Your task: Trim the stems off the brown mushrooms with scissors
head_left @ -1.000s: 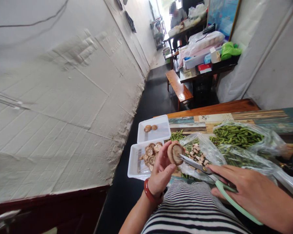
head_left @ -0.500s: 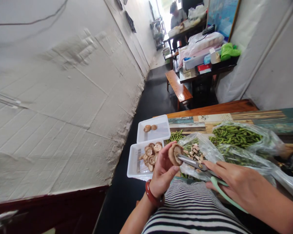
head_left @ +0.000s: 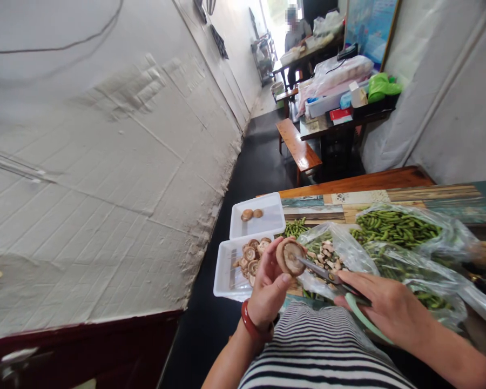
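My left hand (head_left: pixel 268 286) pinches a brown mushroom (head_left: pixel 289 256), gill side toward me, above my lap. My right hand (head_left: pixel 383 307) grips scissors (head_left: pixel 328 274) with pale green handles; their blades touch the mushroom's stem. Just behind lies a clear plastic bag (head_left: pixel 340 254) with cut mushroom stems. Left of my left hand sits a white tray (head_left: pixel 227 270) with several mushroom caps, and behind it a second white tray (head_left: pixel 267 219) with two mushrooms.
Clear bags of green bean pods (head_left: pixel 397 227) lie on the wooden table (head_left: pixel 360 182) to the right. A white wall (head_left: pixel 105 162) runs close on the left. Farther back stand a bench (head_left: pixel 299 148), a cluttered table (head_left: pixel 340 102) and a seated person (head_left: pixel 297 32).
The scissors and my right hand have slid left toward the mushroom, closing on its stem. My left hand has turned the mushroom slightly.
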`<state>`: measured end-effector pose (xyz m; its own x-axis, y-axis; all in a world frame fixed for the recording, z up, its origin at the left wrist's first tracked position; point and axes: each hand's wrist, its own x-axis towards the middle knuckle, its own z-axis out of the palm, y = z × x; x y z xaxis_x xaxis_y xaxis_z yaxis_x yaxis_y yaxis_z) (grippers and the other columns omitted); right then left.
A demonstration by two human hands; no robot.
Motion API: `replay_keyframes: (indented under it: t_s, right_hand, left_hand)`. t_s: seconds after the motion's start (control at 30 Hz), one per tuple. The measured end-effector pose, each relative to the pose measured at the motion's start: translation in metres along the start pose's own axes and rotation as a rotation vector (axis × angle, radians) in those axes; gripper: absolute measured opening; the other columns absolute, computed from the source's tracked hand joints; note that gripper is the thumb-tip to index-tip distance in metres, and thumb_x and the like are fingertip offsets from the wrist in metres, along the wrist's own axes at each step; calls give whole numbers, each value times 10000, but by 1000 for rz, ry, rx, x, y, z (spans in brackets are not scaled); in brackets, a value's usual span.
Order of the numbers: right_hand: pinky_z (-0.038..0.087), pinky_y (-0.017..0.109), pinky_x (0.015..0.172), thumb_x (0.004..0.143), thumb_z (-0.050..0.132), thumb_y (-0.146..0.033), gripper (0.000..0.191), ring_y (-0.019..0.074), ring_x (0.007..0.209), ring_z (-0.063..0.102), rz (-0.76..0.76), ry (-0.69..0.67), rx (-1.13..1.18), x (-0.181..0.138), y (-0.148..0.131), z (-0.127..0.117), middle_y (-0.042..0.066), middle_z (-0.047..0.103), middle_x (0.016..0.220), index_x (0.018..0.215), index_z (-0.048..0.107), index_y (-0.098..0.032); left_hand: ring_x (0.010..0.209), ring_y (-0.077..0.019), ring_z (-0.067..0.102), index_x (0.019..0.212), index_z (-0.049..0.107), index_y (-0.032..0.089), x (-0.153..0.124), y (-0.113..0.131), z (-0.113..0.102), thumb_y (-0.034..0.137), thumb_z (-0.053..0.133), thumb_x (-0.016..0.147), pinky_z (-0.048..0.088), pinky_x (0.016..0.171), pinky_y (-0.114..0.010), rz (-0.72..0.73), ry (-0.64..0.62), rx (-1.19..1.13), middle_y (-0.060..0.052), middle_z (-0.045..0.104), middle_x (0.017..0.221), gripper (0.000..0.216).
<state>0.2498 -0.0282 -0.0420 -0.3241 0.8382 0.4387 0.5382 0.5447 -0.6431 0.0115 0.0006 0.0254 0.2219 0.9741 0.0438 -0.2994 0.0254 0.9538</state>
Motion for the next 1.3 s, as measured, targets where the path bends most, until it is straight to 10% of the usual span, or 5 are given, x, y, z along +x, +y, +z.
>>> replay_keyframes:
  t_s: [0.37,0.63,1.07,1.3]
  right_hand:
    - [663,331,703,891,666,-451,367,228,725,800,404,213,202,23,-19,7,43,838,894,1180,748,-239]
    - [630,367,937,896,565,-218,448,227,1059,782,248,316,234,63,-32,32,108,783,1259,1338,634,-212]
    - [647,330,875,800,569,-127,605,216,976,798,234,261,227,68,-32,39,64,799,1227,1391,629,-243]
    - [655,399,901,793,700,-284,534,252,1012,789,458,208,762,67,-34,46,108,807,1175,1319,673,-196]
  left_hand:
    - [1357,-382,590,1456,548,304,-1,-6,-4,399,846,810,457,1149,-543,-85,-18,47,-133,560,1537,717]
    - [1419,-335,533,1501,517,293,0,-9,-3,366,799,873,450,1164,-458,-35,-108,169,-126,558,1547,692]
    - [1385,-342,567,1507,503,327,-4,-15,-12,357,764,909,443,1176,-535,-44,-195,239,-128,498,1588,654]
    - [1358,-330,597,1482,547,322,1,-17,-21,314,804,871,484,1135,-487,-114,-141,140,-118,586,1524,663]
